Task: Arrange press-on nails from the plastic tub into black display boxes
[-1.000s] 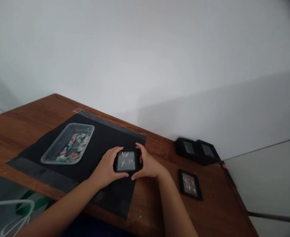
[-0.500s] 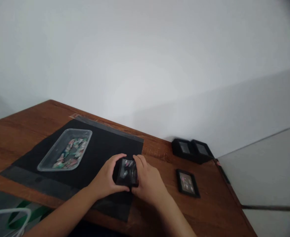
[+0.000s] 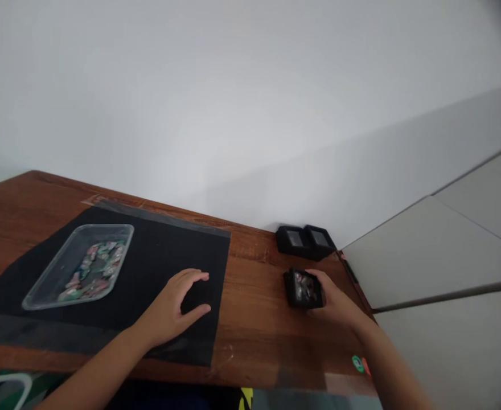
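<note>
My left hand (image 3: pixel 177 307) hovers over the right part of the black mat (image 3: pixel 165 250), holding nothing, its thumb and fingers spread in a C shape. On the right side of the table, my right hand (image 3: pixel 331 302) grips a small black box with a clear window (image 3: pixel 306 289) by its right edge. Small pinkish and whitish pieces show through the window. A second black edge (image 3: pixel 288 289) peeks out at its left, probably the similar box seen there before; whether the two touch, I cannot tell. Over the mat's left half stands a clear plastic tub (image 3: pixel 45 279).
Several pink, green and pale pieces (image 3: pixel 94 270) lie in the tub. Two black boxes with windows (image 3: pixel 306 242) stand side by side against the wall. Round green and red stickers (image 3: pixel 358 364) are on the table (image 3: pixel 250 307) near its right front. White cabinet panels (image 3: pixel 447 239) border the right.
My right hand has carried the small black box from the mat to the right, over the other box's spot. My left hand has let go of it. The view has shifted right.
</note>
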`<action>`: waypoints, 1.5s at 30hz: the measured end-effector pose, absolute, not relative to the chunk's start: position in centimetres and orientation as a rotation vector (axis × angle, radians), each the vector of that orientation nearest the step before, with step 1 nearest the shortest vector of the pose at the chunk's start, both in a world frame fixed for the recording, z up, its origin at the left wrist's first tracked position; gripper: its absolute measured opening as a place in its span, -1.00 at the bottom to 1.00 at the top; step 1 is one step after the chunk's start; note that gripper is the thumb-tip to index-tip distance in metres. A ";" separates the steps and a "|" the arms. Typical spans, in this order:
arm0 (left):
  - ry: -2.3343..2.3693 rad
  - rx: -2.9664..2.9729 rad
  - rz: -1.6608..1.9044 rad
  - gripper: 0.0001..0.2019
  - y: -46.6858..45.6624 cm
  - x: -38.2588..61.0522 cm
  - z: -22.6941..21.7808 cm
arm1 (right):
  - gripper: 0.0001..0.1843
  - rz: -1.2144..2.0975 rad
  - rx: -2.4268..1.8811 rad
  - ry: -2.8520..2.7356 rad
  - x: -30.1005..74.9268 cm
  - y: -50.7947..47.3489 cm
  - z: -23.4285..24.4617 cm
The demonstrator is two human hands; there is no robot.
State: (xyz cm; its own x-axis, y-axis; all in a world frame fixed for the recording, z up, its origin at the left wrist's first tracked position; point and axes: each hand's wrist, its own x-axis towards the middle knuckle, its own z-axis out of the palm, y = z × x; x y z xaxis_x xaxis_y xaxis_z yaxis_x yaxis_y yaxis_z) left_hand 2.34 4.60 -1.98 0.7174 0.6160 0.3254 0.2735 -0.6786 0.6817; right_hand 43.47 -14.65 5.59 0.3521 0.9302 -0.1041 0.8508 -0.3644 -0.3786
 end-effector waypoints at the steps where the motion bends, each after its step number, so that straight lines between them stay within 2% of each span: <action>1: 0.680 2.315 0.762 -0.55 4.3 2.1 -1.5 | -0.03 0.510 -2.337 -1.632 43.5 -14.3 5.3; 5: 0.710 2.351 0.887 -0.60 3.6 0.1 1.6 | 0.14 0.591 -2.464 -1.693 44.4 -13.9 4.3; 9: 0.940 2.375 1.141 -0.66 4.9 -2.9 5.2 | 0.27 0.363 -2.545 -1.723 45.6 -15.3 3.8; 11: 1.170 2.375 1.199 -0.66 6.6 -4.6 6.1 | 0.21 0.211 -2.481 -1.753 44.6 -15.7 4.3; 13: 1.407 2.425 1.054 -0.61 8.6 -6.3 6.2 | 0.07 0.113 -2.322 -1.829 42.5 -15.5 5.7; 16: 1.766 2.452 0.590 -0.50 11.3 -8.3 5.0 | -0.20 0.078 -2.160 -1.939 39.3 -13.3 8.7; 18: 1.895 2.415 0.308 -0.46 12.6 -8.9 4.0 | -0.33 -0.121 -2.143 -1.889 38.7 -10.6 10.2; 21: 1.900 2.409 0.169 -0.47 13.5 -8.9 2.7 | -0.34 -0.356 -2.285 -1.724 40.4 -5.6 10.7; 24: 1.860 2.420 0.076 -0.51 13.8 -8.3 2.0 | -0.21 -0.164 -2.600 -1.821 42.9 -1.2 9.0; 28: 1.839 2.415 0.034 -0.50 14.0 -8.0 1.5 | 0.07 0.035 -2.736 -1.841 44.9 2.0 6.6; 30: 1.832 2.410 0.043 -0.49 14.1 -8.0 1.4 | 0.14 0.074 -2.789 -1.804 45.6 2.6 6.2; 38: 1.815 2.349 0.059 -0.54 14.4 -8.3 1.5 | 0.08 0.177 -2.646 -1.963 47.7 1.5 7.4; 45: 1.775 2.291 0.185 -0.56 13.7 -8.2 3.0 | -0.14 -0.049 -2.467 -1.947 46.3 -1.5 8.2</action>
